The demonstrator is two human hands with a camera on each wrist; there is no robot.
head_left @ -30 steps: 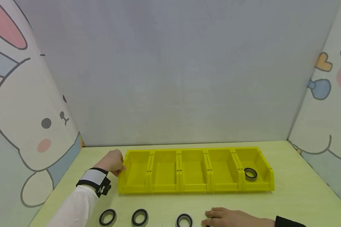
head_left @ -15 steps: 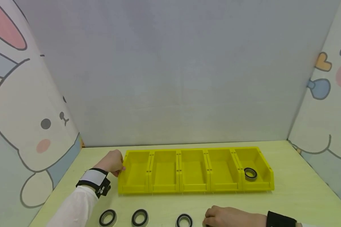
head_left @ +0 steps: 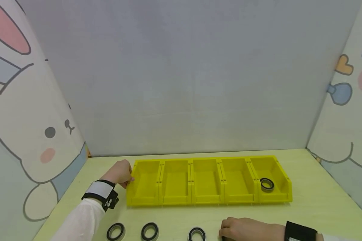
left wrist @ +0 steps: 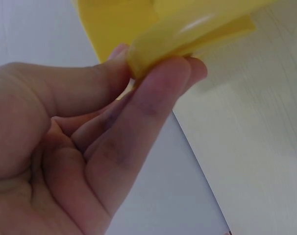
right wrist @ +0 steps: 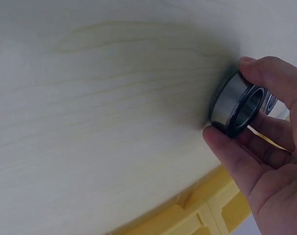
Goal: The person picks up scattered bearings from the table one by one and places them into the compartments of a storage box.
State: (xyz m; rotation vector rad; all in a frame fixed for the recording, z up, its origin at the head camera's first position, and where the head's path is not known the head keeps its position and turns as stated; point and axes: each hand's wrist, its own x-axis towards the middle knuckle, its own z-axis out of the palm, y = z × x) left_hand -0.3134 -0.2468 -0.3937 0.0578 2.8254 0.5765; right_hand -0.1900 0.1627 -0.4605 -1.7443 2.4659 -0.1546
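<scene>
My left hand point(head_left: 119, 172) pinches the left edge of the yellow bin row point(head_left: 177, 199); the left wrist view shows thumb and fingers on the yellow rim point(left wrist: 187, 34). At the front right, my right hand point(head_left: 244, 229) pinches a black-and-silver bearing point(right wrist: 230, 100) between thumb and fingers, at the table surface. In the head view that bearing is mostly hidden under the hand. Another bearing point(head_left: 272, 189) lies in the rightmost compartment. Three bearings lie in front of the bins: one at left point(head_left: 123, 230), a second point(head_left: 157, 231), and a third point(head_left: 203, 233) just left of my right hand.
The pale table point(head_left: 319, 197) carries the bins, with a grey wall point(head_left: 193, 83) behind. Side panels with cartoon drawings stand at the left point(head_left: 15, 160) and right point(head_left: 349, 134).
My right hand's fingers have drawn in from a more outstretched pose and closed around the bearing. The left hand keeps its grip on the bin edge.
</scene>
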